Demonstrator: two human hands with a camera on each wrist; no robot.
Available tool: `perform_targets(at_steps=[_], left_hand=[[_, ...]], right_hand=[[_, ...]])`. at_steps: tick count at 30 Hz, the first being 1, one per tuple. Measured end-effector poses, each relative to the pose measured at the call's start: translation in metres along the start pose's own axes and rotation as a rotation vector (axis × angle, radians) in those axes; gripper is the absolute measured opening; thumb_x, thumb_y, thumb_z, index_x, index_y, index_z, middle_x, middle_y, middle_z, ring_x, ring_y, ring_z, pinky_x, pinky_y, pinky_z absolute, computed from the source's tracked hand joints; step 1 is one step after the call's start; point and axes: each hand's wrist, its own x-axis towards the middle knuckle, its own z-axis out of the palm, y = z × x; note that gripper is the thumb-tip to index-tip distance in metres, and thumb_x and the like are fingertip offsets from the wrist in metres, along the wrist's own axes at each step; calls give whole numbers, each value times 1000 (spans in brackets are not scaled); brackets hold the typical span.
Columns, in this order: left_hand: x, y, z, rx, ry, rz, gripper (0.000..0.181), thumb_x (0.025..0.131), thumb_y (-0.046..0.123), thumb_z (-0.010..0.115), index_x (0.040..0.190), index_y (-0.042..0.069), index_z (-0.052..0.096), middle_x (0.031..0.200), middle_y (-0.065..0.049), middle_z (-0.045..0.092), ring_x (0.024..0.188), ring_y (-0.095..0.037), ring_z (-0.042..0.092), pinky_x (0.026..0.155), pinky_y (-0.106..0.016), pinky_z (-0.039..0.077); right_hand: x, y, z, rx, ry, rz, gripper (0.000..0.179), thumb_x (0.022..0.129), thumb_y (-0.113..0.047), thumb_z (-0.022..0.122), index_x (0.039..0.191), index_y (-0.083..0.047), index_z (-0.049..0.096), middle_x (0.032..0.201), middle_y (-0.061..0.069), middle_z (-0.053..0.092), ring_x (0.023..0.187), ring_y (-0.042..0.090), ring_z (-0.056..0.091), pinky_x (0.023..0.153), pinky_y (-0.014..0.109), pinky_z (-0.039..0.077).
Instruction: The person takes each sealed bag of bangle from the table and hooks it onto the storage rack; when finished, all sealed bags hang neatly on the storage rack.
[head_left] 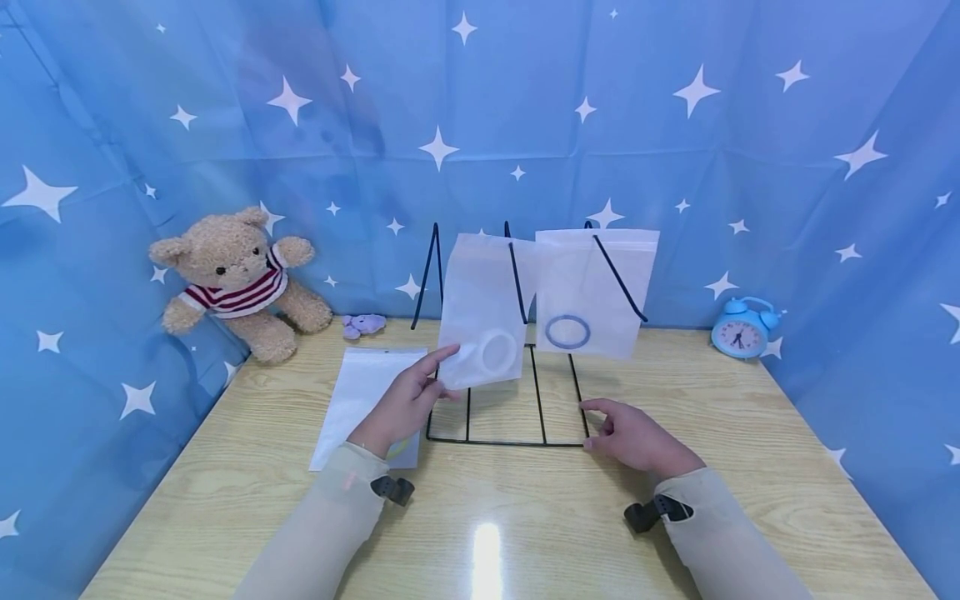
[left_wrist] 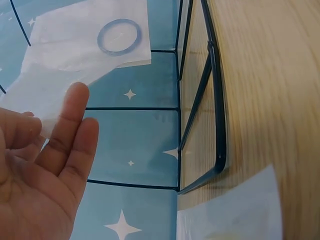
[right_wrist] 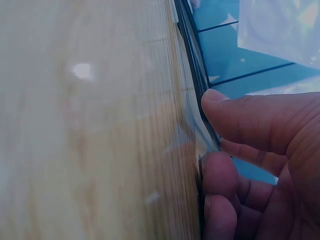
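Observation:
A black wire rack [head_left: 504,443] stands mid-table, with two translucent zip bags hung on its hooks. One bag [head_left: 480,292] holds a pale ring [head_left: 497,352] and hangs at a slant; the bag on the right [head_left: 600,275] shows a blue ring [head_left: 567,332]. My left hand [head_left: 408,400] is at the slanted bag's lower left, its index finger straight against the bag and the other fingers loosely bent. At the rack's front right corner, my right hand [head_left: 637,435] holds the wire between thumb and fingers, as the right wrist view [right_wrist: 260,135] shows too.
Left of the rack, another bag [head_left: 352,400] lies flat, a yellow-green edge showing under my left wrist. A teddy bear [head_left: 232,283] and a small purple toy [head_left: 363,325] sit at the back left. A blue alarm clock [head_left: 742,329] stands at the back right, before a starry curtain [head_left: 510,83].

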Motion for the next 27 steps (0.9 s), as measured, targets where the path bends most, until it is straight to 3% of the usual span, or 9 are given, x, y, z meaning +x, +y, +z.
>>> perform_targets(at_steps=[3,5,9,14,17,21,27], left_hand=[[0,0,1,13,-5,2,63,111,0,42,167,26,33,143,-15,58,113,-28,73,81,-31,52],[0,-1,1,17,-12,-7,64,112,2,43,167,29,30,135,-16,64,116,-32,70,86,-36,50],[0,-1,1,26,-24,-2,65,112,4,45,168,31,27,133,-19,67,119,-39,67,92,-42,47],[-1,-2,-1,47,-34,-18,67,112,4,45,169,33,26,167,-9,40,127,-30,67,80,-35,50],[-1,-3,-3,53,-40,-46,66,112,7,45,168,35,26,175,-1,23,130,-29,66,78,-34,51],[-1,-8,-5,42,-48,-70,63,112,8,45,167,35,29,175,-1,22,133,-32,63,91,-44,55],[0,-15,-16,33,-55,-49,54,111,3,45,163,16,41,174,-12,23,133,-39,61,105,-53,55]], right_hand=[[0,0,0,-2,-2,-8,66,95,-20,80,155,-10,52,82,7,56,66,21,51,55,35,44],[0,1,1,-9,-2,-14,66,95,-21,80,155,-9,52,80,6,56,65,21,51,55,34,44],[0,1,1,-6,3,-4,66,95,-21,80,154,-11,53,83,7,57,68,21,52,56,35,46],[0,2,1,11,3,-1,66,95,-20,80,155,-10,52,83,7,56,68,22,51,56,35,45],[1,2,0,28,4,-8,67,95,-19,80,155,-10,52,79,6,53,65,21,48,55,34,43],[1,3,0,32,3,-19,67,95,-18,80,155,-8,52,76,4,50,63,20,46,54,33,41],[2,4,0,14,4,-17,67,95,-19,80,154,-10,52,80,6,53,66,21,49,57,34,42]])
